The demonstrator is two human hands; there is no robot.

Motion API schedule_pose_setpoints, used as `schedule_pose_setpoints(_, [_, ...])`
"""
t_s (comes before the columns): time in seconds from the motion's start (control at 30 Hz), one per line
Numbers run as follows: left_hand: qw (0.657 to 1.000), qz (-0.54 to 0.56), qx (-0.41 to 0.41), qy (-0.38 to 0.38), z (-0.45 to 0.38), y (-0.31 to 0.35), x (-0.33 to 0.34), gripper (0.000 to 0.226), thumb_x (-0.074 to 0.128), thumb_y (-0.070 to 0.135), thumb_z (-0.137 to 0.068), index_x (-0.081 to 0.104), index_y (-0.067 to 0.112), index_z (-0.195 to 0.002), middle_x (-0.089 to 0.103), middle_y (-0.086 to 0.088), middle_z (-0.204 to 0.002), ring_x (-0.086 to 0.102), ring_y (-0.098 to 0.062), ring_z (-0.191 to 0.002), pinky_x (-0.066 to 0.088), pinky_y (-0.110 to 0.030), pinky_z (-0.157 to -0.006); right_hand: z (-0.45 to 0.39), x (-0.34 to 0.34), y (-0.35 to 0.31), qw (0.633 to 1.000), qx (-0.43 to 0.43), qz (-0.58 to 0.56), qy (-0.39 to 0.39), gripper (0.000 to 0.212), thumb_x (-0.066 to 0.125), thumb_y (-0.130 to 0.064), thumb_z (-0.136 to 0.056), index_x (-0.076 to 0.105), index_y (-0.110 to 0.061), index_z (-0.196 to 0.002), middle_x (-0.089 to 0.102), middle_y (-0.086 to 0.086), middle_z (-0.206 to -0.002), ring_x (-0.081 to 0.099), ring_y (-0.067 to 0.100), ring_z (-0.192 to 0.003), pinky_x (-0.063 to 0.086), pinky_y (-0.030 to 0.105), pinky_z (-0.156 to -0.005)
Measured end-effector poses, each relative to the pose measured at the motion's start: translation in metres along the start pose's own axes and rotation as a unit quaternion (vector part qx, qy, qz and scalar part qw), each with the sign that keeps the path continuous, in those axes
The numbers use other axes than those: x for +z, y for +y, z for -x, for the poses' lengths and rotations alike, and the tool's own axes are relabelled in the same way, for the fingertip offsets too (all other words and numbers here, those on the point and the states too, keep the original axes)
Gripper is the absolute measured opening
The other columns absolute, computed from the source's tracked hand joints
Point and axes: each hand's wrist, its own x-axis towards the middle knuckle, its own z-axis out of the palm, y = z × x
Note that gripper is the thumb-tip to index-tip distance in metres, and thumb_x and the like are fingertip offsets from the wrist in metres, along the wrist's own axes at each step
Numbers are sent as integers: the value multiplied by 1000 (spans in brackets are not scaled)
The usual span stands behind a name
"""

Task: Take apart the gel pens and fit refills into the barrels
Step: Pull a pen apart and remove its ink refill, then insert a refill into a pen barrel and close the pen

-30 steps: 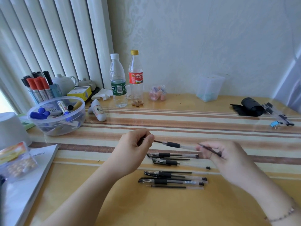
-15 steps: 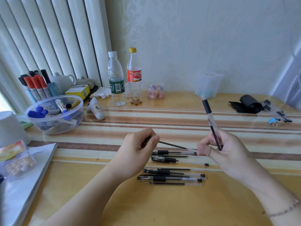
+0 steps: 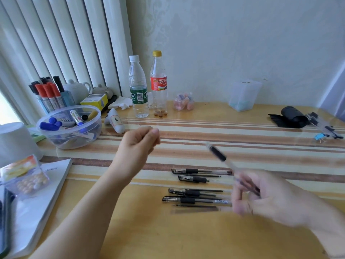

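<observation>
Several black gel pens and loose refills (image 3: 197, 191) lie in rows on the yellow table (image 3: 149, 230), in front of me. My right hand (image 3: 267, 197), blurred by motion, grips a clear pen barrel (image 3: 217, 154) with a black rubber grip; the barrel sticks up and to the left from the fingers. A thin dark stick, blurred, also shows inside that hand. My left hand (image 3: 138, 143) is raised above the striped cloth, left of the pens, with fingers curled and thumb against the forefinger. Nothing shows between its fingers.
A clear bowl of markers (image 3: 69, 128) stands at the left, with a marker holder (image 3: 48, 94) behind it. Two plastic bottles (image 3: 147, 86), a small jar (image 3: 183, 101) and a clear box (image 3: 242, 96) line the wall. A black roll (image 3: 293, 116) and more pens (image 3: 324, 126) lie far right. A book (image 3: 37, 202) lies near left.
My left hand has let go of the refill and risen up and left. My right hand has dropped toward me, and the barrel has tilted from nearly upright to leaning left.
</observation>
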Motion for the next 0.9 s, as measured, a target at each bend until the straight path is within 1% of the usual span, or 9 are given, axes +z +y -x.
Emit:
schedule_pose_setpoints(0.1, [996,17,-48,70,-4,-7,-1,35,51,32,-94,57,13,-65,39,1,-57,31,-14,-54,26,-30,-54,1,10,0,993,34,81,-75,40,79,-31,-76,40,-22,-72,70,-9,-81,65,0,-73,44,14,-62])
schedule_pose_setpoints(0.17, [996,-1,-57,71,-4,-9,1,35,53,31,-95,58,13,-65,38,-2,-58,31,-15,-55,27,-31,-54,0,14,-1,980,35,182,-77,42,76,-44,-73,37,-28,-74,69,-13,-89,59,3,-77,46,25,-69])
schedule_pose_setpoints(0.33, [997,-27,-53,40,0,-5,7,36,55,31,-97,59,9,-68,37,-9,-62,31,-21,-58,28,-33,-57,2,17,-6,961,36,263,-73,52,74,-59,-64,36,-29,-80,68,-20,-89,48,9,-79,46,30,-72])
schedule_pose_setpoints(0.43, [998,-26,-52,35,1,-4,10,36,56,40,-91,60,12,-69,38,-8,-61,32,-20,-57,29,-34,-58,1,15,0,976,0,216,-33,58,68,-75,-59,36,-28,-72,63,-13,-73,42,10,-60,38,26,-56])
schedule_pose_setpoints(0.5, [998,-26,-47,24,4,-2,13,36,56,41,-90,61,10,-72,39,-7,-60,32,-19,-56,30,-34,-56,-2,13,4,990,-42,133,32,58,56,-83,-59,36,-29,-66,45,-11,-56,31,7,-51,27,21,-49])
schedule_pose_setpoints(0.6, [997,-28,-35,-60,14,4,26,26,58,29,-95,64,9,-79,45,-4,-59,38,-16,-53,34,-29,-53,-6,14,9,989,-67,16,130,55,45,-85,-66,38,-30,-64,35,-12,-53,28,6,-50,26,19,-48])
schedule_pose_setpoints(0.67, [990,-7,-35,-139,22,10,37,18,61,21,-93,65,7,-82,55,3,-59,43,-5,-50,37,-17,-52,-8,16,12,981,-73,-2,181,49,42,-75,-78,43,-27,-67,37,-11,-54,33,6,-51,31,21,-49])
schedule_pose_setpoints(0.77, [978,44,-32,-202,30,16,50,9,63,8,-91,66,2,-85,63,-1,-66,50,4,-49,37,-5,-52,-11,21,13,981,-73,-11,181,39,44,-60,-83,39,-23,-71,35,-11,-56,33,6,-52,33,21,-52])
schedule_pose_setpoints(0.9, [977,104,-29,-185,34,23,57,8,59,-3,-90,64,-9,-89,64,-12,-69,53,7,-45,38,-1,-51,-14,28,13,986,-80,8,143,36,44,-60,-82,36,-27,-70,35,-10,-59,32,7,-55,32,24,-54])
